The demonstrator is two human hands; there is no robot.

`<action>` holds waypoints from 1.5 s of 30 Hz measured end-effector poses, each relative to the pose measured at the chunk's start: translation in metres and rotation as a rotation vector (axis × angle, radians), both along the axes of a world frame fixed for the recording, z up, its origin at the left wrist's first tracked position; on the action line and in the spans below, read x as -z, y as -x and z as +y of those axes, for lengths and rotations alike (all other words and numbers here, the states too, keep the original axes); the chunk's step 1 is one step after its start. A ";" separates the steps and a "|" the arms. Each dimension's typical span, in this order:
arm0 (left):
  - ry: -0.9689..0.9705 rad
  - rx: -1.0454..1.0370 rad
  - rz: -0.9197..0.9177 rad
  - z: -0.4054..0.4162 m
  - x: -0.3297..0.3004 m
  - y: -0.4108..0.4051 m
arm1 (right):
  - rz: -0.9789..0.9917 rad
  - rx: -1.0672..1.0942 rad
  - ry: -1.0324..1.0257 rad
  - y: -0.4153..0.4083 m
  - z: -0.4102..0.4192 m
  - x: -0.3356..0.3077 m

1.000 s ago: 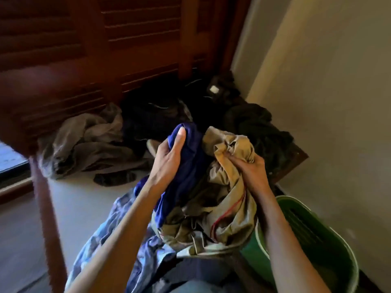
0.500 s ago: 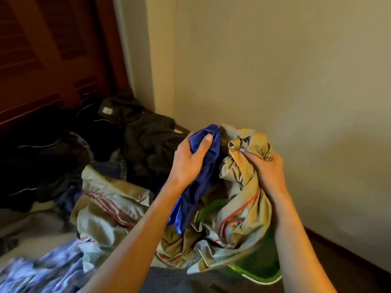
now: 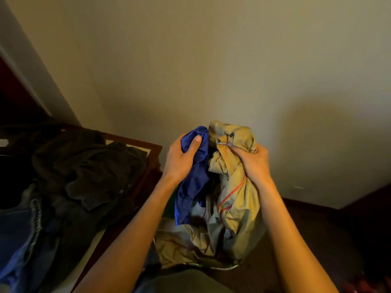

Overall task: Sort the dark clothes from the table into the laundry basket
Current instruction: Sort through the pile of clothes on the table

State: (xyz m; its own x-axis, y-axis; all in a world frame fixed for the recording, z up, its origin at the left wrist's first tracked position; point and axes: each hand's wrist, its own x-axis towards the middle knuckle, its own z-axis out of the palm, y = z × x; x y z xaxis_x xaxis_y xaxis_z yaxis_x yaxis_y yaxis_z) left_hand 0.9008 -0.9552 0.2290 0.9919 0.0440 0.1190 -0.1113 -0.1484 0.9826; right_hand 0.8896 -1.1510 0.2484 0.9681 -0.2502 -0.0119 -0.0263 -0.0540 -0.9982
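My left hand (image 3: 182,158) grips a dark blue garment (image 3: 193,182) that hangs down from its fingers. My right hand (image 3: 251,160) clutches a bunched khaki garment with red piping (image 3: 234,199). Both pieces dangle over the laundry basket (image 3: 220,267), of which only a thin strip of rim shows below the khaki folds. On the table (image 3: 155,148) to the left lies a heap of dark clothes (image 3: 84,166), with denim (image 3: 19,229) at the near left.
A beige wall (image 3: 211,70) stands right behind the basket. Dark floor stretches to the right, with a dark furniture edge (image 3: 372,199) at the far right. A red-brown shutter corner (image 3: 8,81) shows at the left edge.
My view and both hands have swung right, away from the table. The two garments now hang over the basket, and the khaki piece covers nearly all of it.
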 end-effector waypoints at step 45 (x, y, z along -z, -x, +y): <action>-0.134 -0.224 0.718 0.123 0.158 0.094 | 0.549 -0.474 0.214 0.030 0.118 0.223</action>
State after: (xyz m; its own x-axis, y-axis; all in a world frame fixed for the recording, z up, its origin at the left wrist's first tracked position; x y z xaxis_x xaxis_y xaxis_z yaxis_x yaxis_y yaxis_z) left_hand 0.8071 -0.8320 0.0714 0.7970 0.2840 -0.5331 0.5948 -0.2150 0.7746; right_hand 0.8596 -1.0326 0.0251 0.8418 0.1402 -0.5212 -0.4422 -0.3744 -0.8150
